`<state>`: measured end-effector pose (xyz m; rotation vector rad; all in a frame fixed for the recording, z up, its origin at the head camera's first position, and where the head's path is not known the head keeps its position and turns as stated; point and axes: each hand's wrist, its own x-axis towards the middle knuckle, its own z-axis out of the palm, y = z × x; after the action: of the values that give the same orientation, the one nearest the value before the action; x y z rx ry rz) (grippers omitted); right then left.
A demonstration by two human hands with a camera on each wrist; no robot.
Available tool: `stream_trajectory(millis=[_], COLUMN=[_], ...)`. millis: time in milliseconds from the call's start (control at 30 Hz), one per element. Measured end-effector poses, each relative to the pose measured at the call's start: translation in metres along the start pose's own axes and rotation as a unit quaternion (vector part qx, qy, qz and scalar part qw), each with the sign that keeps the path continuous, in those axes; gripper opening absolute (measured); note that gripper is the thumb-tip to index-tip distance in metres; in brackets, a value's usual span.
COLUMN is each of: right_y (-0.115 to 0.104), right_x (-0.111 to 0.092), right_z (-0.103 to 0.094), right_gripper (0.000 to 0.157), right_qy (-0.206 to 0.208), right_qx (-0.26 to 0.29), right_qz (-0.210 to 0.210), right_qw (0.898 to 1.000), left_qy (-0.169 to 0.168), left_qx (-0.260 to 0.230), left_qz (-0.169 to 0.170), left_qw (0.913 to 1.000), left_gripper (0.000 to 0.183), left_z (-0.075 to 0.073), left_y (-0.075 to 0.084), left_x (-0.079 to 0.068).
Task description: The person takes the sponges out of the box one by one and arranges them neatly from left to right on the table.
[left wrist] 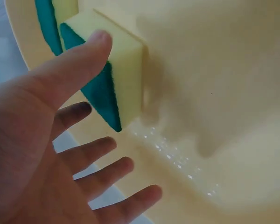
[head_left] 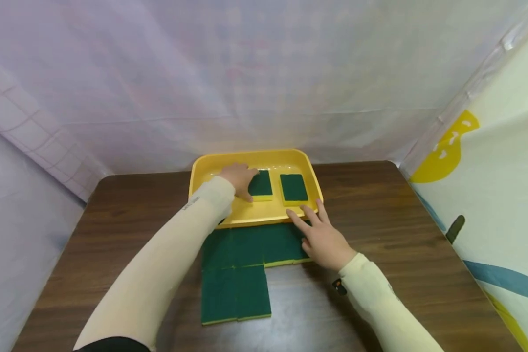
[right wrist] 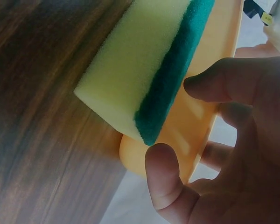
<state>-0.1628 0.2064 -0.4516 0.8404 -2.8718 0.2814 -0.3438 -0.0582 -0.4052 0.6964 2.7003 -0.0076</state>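
A yellow tray (head_left: 253,215) holds two green-and-yellow scouring sponges, a left sponge (head_left: 262,183) and a right sponge (head_left: 294,187). My left hand (head_left: 239,177) is inside the tray beside the left sponge. In the left wrist view its fingers are spread and straight, and the thumb lies over a sponge (left wrist: 128,79); whether it touches cannot be told. At the tray's front right corner hovers my right hand (head_left: 327,243), fingers spread, over the end of a row of sponges (head_left: 246,243). Its thumb and a finger stand apart near a sponge (right wrist: 135,70) in the right wrist view.
Two more sponges (head_left: 235,293) lie side by side in front of the row, green side up, on the dark wooden table (head_left: 378,215). A pale curtain (head_left: 255,98) hangs behind the tray. Patterned cloth (head_left: 493,195) borders the right side.
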Motion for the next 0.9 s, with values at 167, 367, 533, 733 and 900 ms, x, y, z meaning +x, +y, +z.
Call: stream_trajectory(millis=[167, 367, 533, 733, 900], right_y=[-0.004, -0.008, -0.007, -0.004, -0.005], right_x=[-0.002, -0.003, -0.004, -0.006, -0.005], right_z=[-0.002, -0.005, -0.004, -0.003, -0.004], right_gripper=[0.078, 0.079, 0.079, 0.08, 0.079], right_qy=[0.001, -0.001, -0.002, -0.008, -0.012], right_qx=[0.002, 0.006, 0.003, 0.002, 0.005], right_qz=[0.0, -0.001, 0.002, 0.009, 0.013], right_qw=[1.0, 1.0, 1.0, 1.0, 1.0], left_qy=[-0.025, -0.025, 0.0, 0.034, 0.078], left_qx=[-0.007, -0.025, -0.029, -0.049, -0.069], left_qz=[-0.004, 0.004, 0.014, 0.023, 0.032], left_qw=[0.9997, 0.9994, 0.9995, 0.998, 0.9941], left_gripper=[0.098, 0.098, 0.099, 0.092, 0.087], left_z=[-0.001, -0.002, 0.0, -0.007, -0.018], left_y=[0.0, 0.0, -0.002, -0.001, 0.01], left_x=[-0.001, -0.001, 0.002, -0.011, -0.053])
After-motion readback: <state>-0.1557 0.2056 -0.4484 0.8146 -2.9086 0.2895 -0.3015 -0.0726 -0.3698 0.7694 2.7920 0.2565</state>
